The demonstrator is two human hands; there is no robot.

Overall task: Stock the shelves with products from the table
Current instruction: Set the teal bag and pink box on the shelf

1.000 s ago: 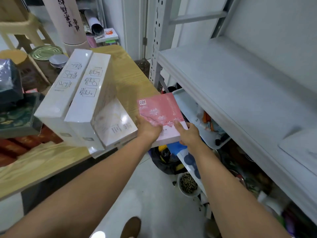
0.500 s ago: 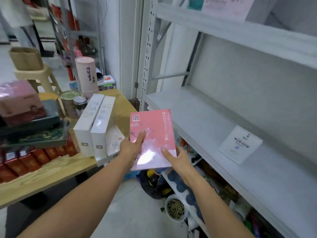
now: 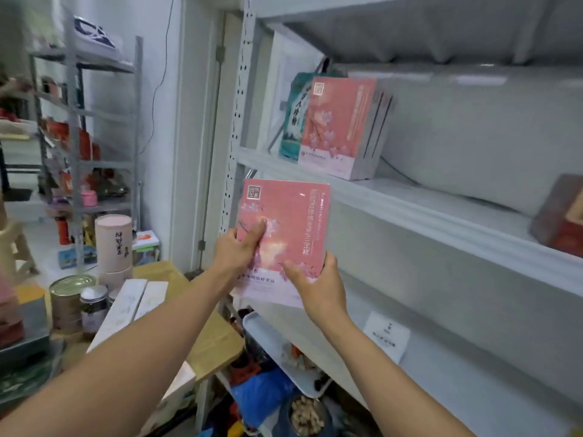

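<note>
In hand: one pink box [image 3: 290,228], held upright in mid-air just below the rim of the upper shelf [image 3: 410,212] and resting on no shelf yet.
Left hand [image 3: 235,250]: grips the box's left edge, thumb laid across the printed front.
Right hand [image 3: 318,285]: clasps the lower right corner, thumb on the front and fingers curled behind.
Already shelved: a row of matching boxes [image 3: 337,127] stands upright on the upper shelf, just beside a teal bag [image 3: 293,118]. A dark red box [image 3: 561,216] sits well apart along the same board, blurred.
Lower shelf [image 3: 473,373]: a white card [image 3: 386,337] lies on it.
Still on the bench [image 3: 208,339]: two long white boxes [image 3: 132,307], a tin can [image 3: 67,298], a jar [image 3: 93,307] and a tall tube [image 3: 113,244]. More goods at the left edge are too blurred to name.
Progress: by appearances well under way but far from finished. This box looks bound for the matching row, and several bench items still await their turn.
</note>
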